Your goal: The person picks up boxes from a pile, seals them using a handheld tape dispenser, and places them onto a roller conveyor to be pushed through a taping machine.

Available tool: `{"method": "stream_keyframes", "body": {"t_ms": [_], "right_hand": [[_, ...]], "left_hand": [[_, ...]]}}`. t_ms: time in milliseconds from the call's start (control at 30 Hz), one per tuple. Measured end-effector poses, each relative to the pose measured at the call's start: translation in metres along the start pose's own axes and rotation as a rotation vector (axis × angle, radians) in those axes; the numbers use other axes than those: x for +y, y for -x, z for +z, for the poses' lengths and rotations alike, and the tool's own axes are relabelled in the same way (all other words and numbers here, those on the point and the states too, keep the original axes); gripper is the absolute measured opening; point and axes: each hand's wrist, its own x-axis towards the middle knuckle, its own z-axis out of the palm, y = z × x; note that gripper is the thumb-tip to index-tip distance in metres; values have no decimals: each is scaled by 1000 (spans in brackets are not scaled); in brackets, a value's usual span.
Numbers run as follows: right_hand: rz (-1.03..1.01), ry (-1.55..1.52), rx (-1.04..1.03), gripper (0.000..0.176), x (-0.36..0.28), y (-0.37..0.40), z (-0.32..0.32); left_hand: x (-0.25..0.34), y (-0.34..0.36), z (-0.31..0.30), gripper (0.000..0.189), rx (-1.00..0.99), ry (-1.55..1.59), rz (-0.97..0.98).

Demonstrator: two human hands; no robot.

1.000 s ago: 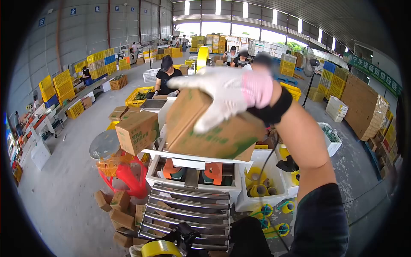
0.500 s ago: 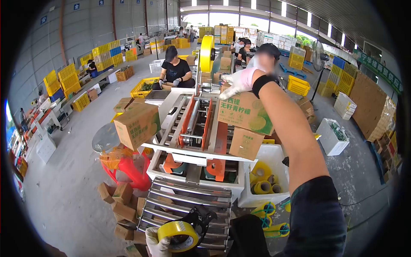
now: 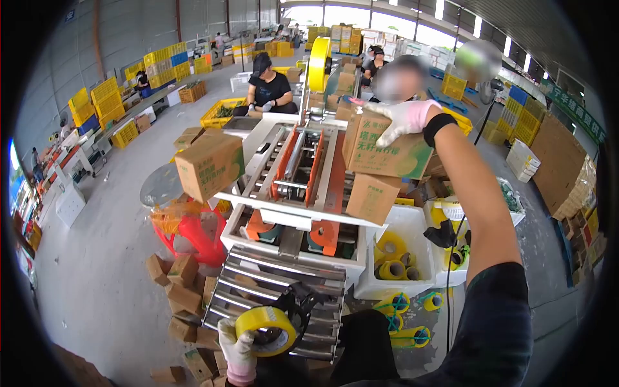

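Observation:
At the bottom, my left hand [image 3: 237, 353], in a white and pink glove, is closed on a tape dispenser [image 3: 264, 330] with a wide yellow tape roll, held over a roller stand [image 3: 258, 277]. My right hand [image 3: 405, 121], gloved too, reaches far forward and grips the upper edge of a printed cardboard carton [image 3: 390, 153]. That carton rests above a smaller carton [image 3: 374, 198] at the right side of a carton sealing machine [image 3: 284, 213]. Another printed carton [image 3: 209, 166] sits tilted at the machine's left side.
A large yellow tape roll [image 3: 319, 64] stands on top of the machine. Left of it are a red stool [image 3: 196, 235] and a heap of small cartons [image 3: 184, 297]. A white foam box [image 3: 394, 284] of tape rolls stands right. Co-workers sit beyond, one [image 3: 274, 87] in black.
My right hand and the carton under it have shifted a little to the right. The left hand still holds the tape dispenser. The view has turned slightly.

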Motion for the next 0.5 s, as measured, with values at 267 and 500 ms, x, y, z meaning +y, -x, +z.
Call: {"method": "stream_keyframes", "body": {"t_ms": [267, 500], "right_hand": [[-307, 155, 662, 79, -57, 34, 42], [-828, -273, 579, 14, -239, 112, 219]], "left_hand": [[-2, 4, 3, 53, 11, -77, 129], [5, 22, 3, 56, 30, -83, 134]]}}
